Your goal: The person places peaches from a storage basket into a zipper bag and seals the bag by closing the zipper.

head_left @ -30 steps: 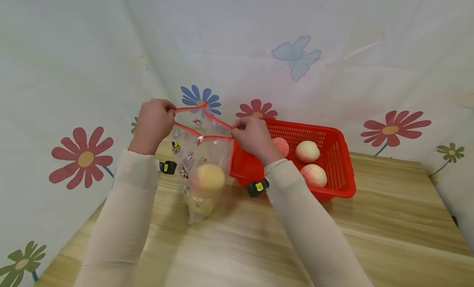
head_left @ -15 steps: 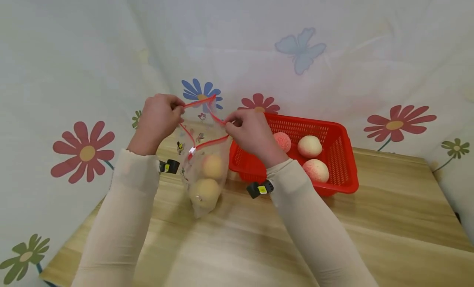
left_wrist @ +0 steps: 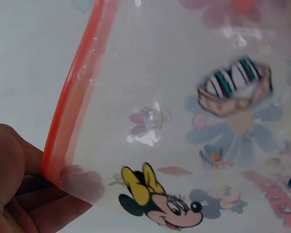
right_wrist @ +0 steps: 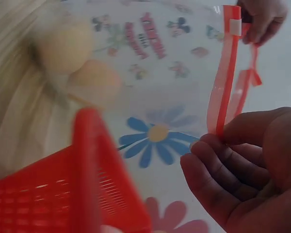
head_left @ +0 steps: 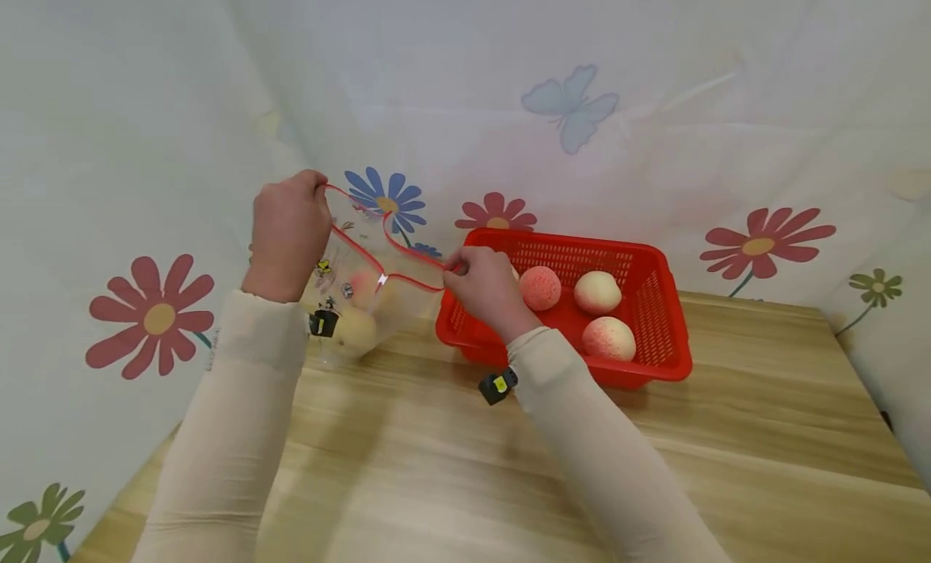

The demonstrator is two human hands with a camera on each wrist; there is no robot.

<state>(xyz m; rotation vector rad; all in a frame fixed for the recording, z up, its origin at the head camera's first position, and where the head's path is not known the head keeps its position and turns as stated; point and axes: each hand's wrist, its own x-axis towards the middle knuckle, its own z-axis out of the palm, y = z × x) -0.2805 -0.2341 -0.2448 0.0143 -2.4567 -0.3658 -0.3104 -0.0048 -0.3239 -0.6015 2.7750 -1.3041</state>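
A clear zip bag (head_left: pixel 398 306) with cartoon prints and a red zip edge hangs between the hands, its mouth spread apart. The left hand (head_left: pixel 289 233) pinches one end of the mouth; the right hand (head_left: pixel 489 292) pinches the opposite end between thumb and fingers. A white slider (head_left: pixel 382 280) sits on the near red edge. Inside the bag's lower part lie two pale yellow-pink peaches (head_left: pixel 355 329), partly behind the left hand and wrist camera. In the left wrist view, fingers (left_wrist: pixel 51 208) hold the red-edged corner. Whether the bag's bottom touches the table cannot be told.
To the right stands a red plastic basket (head_left: pixel 658 369) with several peaches (head_left: pixel 609 339), one half hidden behind the right hand. Both are on a wooden table (head_left: pixel 451 458). A white cloth with printed flowers (head_left: pixel 158 319) encloses the back and sides.
The left hand has moved left and slightly up, the right hand slightly down. The bag's mouth is stretched wider, and its lower part with the peaches has swung left and upward.
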